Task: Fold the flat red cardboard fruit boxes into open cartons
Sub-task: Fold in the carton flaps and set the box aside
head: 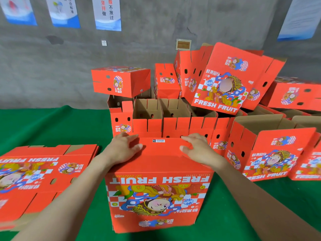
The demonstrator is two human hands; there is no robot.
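Upside-down red fruit carton (159,193) standing on the green table cover (52,126), printed face toward the camera, bottom flaps (161,148) turned up and being pressed flat. Left hand (122,150) spread flat on the left end of those flaps, fingers apart, clamped on nothing; right hand (199,150) likewise spread on the right end, thumb lying along the fold. Probably light, stiff corrugated board with a slick printed skin: best held at creases and flap edges, pushed down evenly so the tabs seat without buckling. Left of the carton, a stack of flat blanks (40,180) not yet folded. Behind the carton, a row of finished open cartons (161,119), brown insides showing, all empty. Behind and right of the carton, more finished ones heaped at angles (224,79).
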